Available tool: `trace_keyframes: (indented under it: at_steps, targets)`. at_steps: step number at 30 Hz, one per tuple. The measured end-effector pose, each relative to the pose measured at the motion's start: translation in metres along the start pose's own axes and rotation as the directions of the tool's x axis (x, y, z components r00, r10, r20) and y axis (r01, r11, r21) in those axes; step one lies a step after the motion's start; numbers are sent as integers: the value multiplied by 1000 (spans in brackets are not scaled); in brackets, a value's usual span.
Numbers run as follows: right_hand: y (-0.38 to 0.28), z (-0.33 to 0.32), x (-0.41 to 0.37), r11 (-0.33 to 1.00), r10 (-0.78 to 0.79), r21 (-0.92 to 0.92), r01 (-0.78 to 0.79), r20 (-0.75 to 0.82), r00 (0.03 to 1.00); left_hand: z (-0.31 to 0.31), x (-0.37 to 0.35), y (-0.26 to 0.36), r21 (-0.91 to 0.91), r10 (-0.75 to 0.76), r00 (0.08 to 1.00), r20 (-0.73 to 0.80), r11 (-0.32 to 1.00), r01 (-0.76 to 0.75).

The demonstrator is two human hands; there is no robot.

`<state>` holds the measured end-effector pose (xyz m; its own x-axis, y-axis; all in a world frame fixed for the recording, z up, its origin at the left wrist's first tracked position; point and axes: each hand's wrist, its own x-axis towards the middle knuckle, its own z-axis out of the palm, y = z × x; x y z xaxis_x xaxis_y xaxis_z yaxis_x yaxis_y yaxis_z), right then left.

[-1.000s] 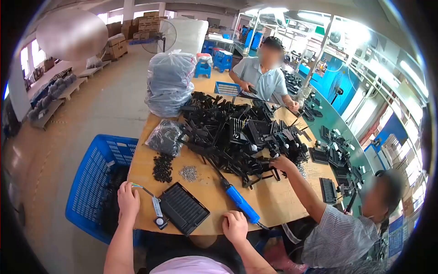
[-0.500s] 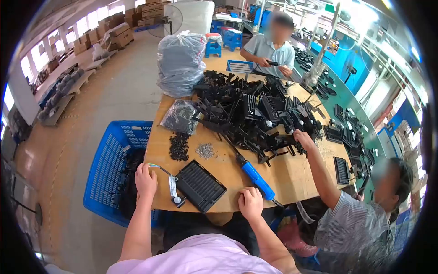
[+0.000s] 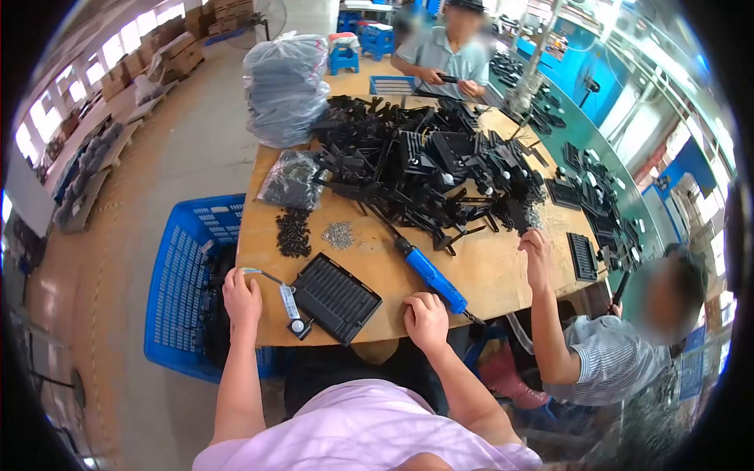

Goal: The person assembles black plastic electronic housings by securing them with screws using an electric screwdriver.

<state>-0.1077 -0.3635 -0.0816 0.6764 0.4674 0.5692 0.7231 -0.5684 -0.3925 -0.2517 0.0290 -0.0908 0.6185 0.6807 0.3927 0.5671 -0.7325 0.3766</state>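
Observation:
My left hand [image 3: 242,297] rests on the table's left edge with curled fingers, touching the end of a thin cable; whether it grips the cable is unclear. The cable leads to a white label [image 3: 288,301] and a small black part with a round white face [image 3: 298,327]. Right of these lies a black ribbed housing [image 3: 338,298]. My right hand [image 3: 426,318] lies closed at the front edge, below a blue electric screwdriver [image 3: 432,276]; nothing shows in it. Black screws [image 3: 294,233] and silver screws [image 3: 338,235] form small piles behind the housing.
Black metal parts [image 3: 408,165] are heaped on the wooden table [image 3: 503,271]. A blue crate [image 3: 177,298] stands at the left, below stacked bagged items [image 3: 287,90]. One co-worker [image 3: 452,51] sits across; another [image 3: 605,353] sits at the right, one hand over the table.
The camera view has shifted, moving the scene up and left. The right co-worker's hand has drawn back from the heap. My hands have stayed at nearly the same places on the table.

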Motion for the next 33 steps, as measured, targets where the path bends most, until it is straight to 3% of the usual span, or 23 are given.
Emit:
trace_keyframes:
  at_steps: [8, 10, 16, 22, 26, 33]
  targets:
    - [6, -2, -2, 1000, 7, -16, -7, -9, 1000, 17, -10, -19, 14, 95, 994, -55, 995, -94]
    - [9, -2, 4, 1000, -2, -14, 2, -31, 1000, 19, 22, -17, 12, 141, 986, -89, 990, -141]
    - [3, -3, -1, 1000, 17, -12, -17, -10, 1000, -1, -1, -1, -13, 50, 999, 7, 999, -50]
    - [2, -2, -4, 1000, 17, -22, -18, -5, 1000, 10, 1, -9, 11, 99, 995, -31, 995, -99]
    - [0, -4, 1, 1000, 8, -13, -8, 1, 1000, -3, -8, -3, 29, 25, 1000, 16, 999, -26]
    - [3, 0, 1, 1000, 4, -23, -5, -5, 1000, -1, 0, 0, -15, 50, 999, 16, 999, -50]
